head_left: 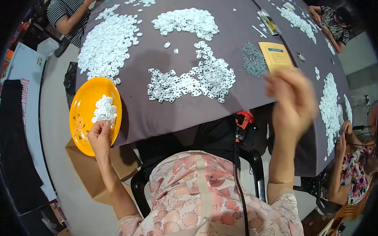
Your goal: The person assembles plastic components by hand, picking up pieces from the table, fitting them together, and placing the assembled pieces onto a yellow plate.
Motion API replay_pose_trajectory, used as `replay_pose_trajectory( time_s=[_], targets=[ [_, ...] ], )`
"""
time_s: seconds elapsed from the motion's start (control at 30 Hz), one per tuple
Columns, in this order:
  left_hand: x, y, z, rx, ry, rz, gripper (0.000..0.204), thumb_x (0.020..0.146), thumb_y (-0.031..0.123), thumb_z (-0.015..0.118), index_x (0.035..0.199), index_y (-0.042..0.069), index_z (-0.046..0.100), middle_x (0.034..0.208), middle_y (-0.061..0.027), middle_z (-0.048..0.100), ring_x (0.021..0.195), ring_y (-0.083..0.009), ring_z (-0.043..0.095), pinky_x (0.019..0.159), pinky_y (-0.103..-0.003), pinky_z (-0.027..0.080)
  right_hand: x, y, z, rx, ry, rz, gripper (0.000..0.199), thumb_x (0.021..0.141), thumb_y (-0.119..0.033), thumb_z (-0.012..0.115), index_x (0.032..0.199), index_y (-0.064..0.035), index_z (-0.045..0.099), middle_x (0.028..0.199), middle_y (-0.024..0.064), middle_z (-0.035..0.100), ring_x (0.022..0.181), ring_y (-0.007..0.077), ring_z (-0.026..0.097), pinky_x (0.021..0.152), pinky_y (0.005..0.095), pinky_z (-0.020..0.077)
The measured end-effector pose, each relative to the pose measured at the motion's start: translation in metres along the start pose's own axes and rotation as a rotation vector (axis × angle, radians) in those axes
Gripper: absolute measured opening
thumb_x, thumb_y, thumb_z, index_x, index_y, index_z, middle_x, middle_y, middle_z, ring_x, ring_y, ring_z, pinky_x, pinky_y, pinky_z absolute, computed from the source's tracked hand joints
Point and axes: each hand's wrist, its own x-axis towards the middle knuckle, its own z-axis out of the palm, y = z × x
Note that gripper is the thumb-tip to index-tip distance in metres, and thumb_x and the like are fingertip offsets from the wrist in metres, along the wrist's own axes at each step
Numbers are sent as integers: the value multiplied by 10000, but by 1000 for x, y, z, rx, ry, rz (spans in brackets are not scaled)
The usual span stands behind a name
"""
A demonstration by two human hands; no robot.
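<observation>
At the left, my left hand point(100, 136) is over an orange oval plate point(79, 101) with a flower pattern. Its fingertips are pinched together against a small heap of white plastic pieces point(105, 106) on the plate; what lies between them is hidden. My right hand point(293, 94) is raised off the table's front edge at the right and smeared by motion, its fingers partly bent. Whether it holds anything does not show. Closest to it are a yellow booklet point(276, 54) and a pile of small grey pins point(254, 60).
White square pieces with dark holes point(215, 77) are piled mid-table. Oval white pieces point(106, 44) lie at left, with another heap point(186, 21) behind. An open cardboard box point(99, 171) stands below the plate. Other people sit around the grey-covered table point(155, 121). A cable point(239, 178) crosses my front.
</observation>
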Motion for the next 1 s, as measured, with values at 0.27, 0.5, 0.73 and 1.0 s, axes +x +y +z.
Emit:
replay_pose_trajectory(
  time_s=[0.27, 0.5, 0.73, 1.0],
  targets=[
    [6, 8, 10, -34, -17, -50, 127, 842, 105, 624, 762, 6, 624, 591, 46, 511, 470, -17, 374, 428, -176, 276, 4, 170, -30, -668, -264, 15, 83, 773, -37, 610, 850, -21, 636, 831, 153, 605, 764, 339, 594, 678, 394, 472],
    [3, 9, 18, 27, 84, -28, 114, 825, 91, 645, 760, -1, 630, 634, 20, 546, 550, -43, 438, 506, -189, 355, 15, 182, -24, -912, -342, -8, 61, 796, -90, 583, 831, -42, 598, 837, 159, 589, 781, 364, 583, 668, 439, 466],
    [-32, 69, 87, 195, 145, 484, 44, 818, 30, 604, 792, -5, 597, 686, -56, 546, 603, -133, 509, 564, -271, 418, 6, 175, -14, -844, -340, -26, 50, 851, -57, 499, 851, -8, 490, 821, 175, 514, 788, 379, 545, 681, 438, 435],
    [42, 67, 196, 358, -234, 576, 88, 767, 114, 607, 814, 46, 635, 777, -114, 594, 729, -300, 596, 646, -392, 465, -5, 170, -18, -560, -199, 24, 46, 839, 6, 520, 878, 19, 539, 763, 141, 567, 687, 234, 565, 633, 313, 440]
  ],
)
